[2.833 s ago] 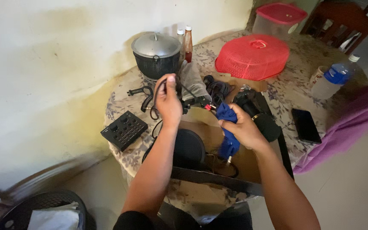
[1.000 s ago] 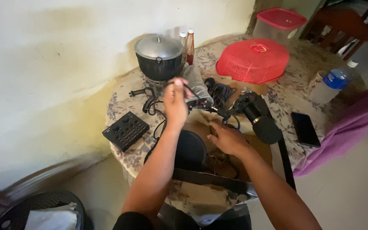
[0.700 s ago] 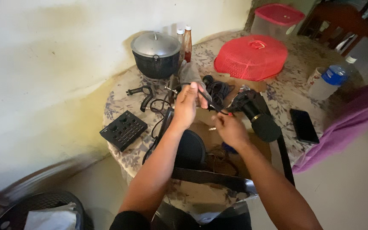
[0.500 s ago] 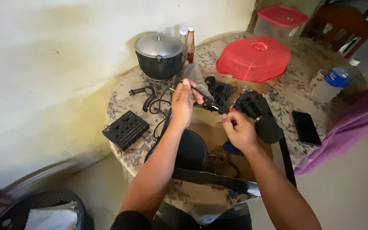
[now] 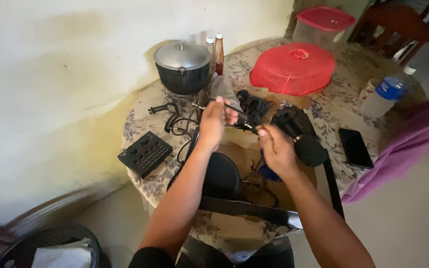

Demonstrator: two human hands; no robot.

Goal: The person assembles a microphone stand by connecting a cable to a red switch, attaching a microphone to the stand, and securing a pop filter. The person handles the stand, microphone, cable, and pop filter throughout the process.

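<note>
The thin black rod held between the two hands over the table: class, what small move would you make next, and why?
Probably ease the thin black rod down towards the open cardboard box. The left hand pinches one end and the right hand meets the other, so it hangs above a crowded table, close to the microphone and cables. What the rod joins to is too small to tell.

Thin black metal rod (image 5: 234, 110), slim and straight, tilted slightly, held in the air above the worktop (image 5: 333, 106). One end pinched in left hand (image 5: 213, 119), other end at right hand (image 5: 274, 146) fingertips.
</note>
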